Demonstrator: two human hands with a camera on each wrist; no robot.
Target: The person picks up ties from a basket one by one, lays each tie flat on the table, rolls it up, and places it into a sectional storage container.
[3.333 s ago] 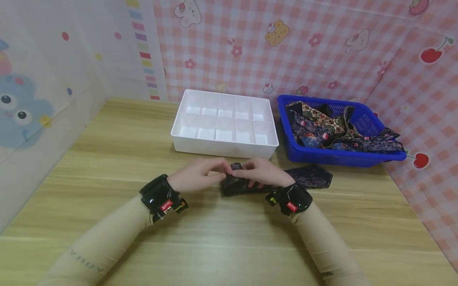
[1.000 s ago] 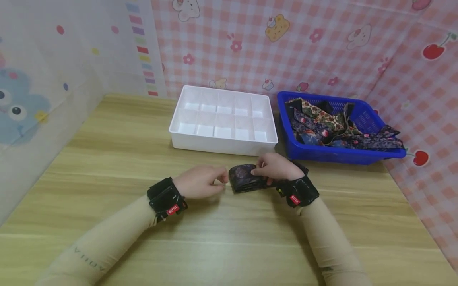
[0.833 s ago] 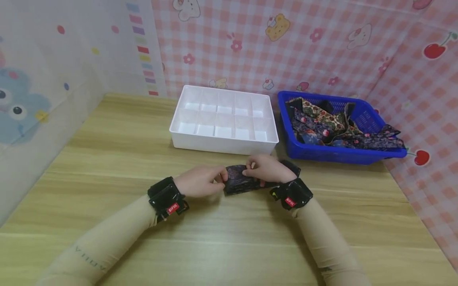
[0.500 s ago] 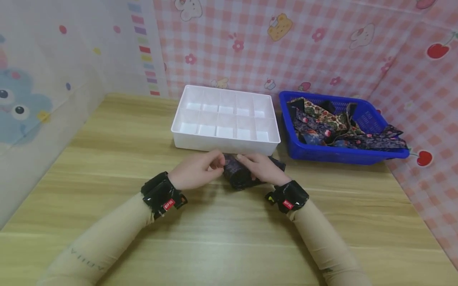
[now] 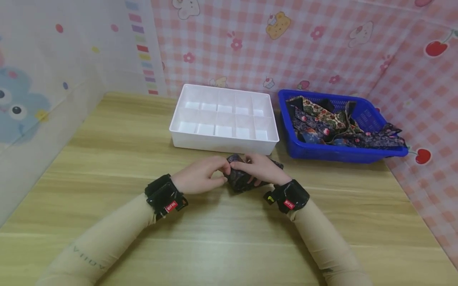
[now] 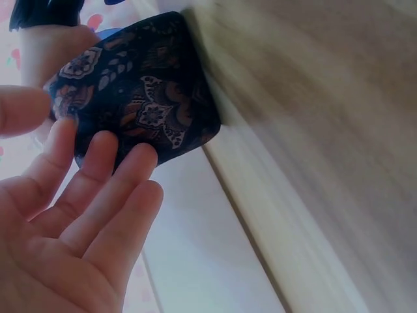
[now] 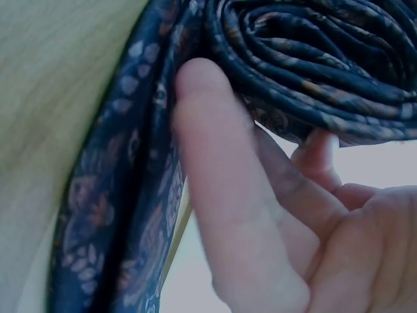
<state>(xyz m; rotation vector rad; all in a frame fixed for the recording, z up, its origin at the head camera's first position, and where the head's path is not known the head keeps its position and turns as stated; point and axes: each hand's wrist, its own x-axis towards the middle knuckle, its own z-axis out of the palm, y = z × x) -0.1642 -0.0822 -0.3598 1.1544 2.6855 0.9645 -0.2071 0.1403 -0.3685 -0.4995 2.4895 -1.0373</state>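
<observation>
Head view: both hands meet over the wooden table [image 5: 107,159], w/ a rolled dark patterned tie [image 5: 239,179] between them. Left hand [image 5: 198,178] sits at the roll's left end, fingertips touching it. Right hand [image 5: 260,169] lies over the roll's top and right side, fingers curled onto it. Just beyond the hands: white divided tray [image 5: 224,140]; to the right hand's far right, blue basket [image 5: 368,119] w/ more ties [image 5: 329,123].

Left wrist view: left hand [image 6: 71,222] has fingers nearly straight, tips resting on the roll's [image 6: 140,98] outer face; thumb at its edge.

Right wrist view: right hand [image 7: 260,215] fingers curl up against the coil [image 7: 306,59], holding it; loose tail of the tie hangs beside the index finger.
</observation>
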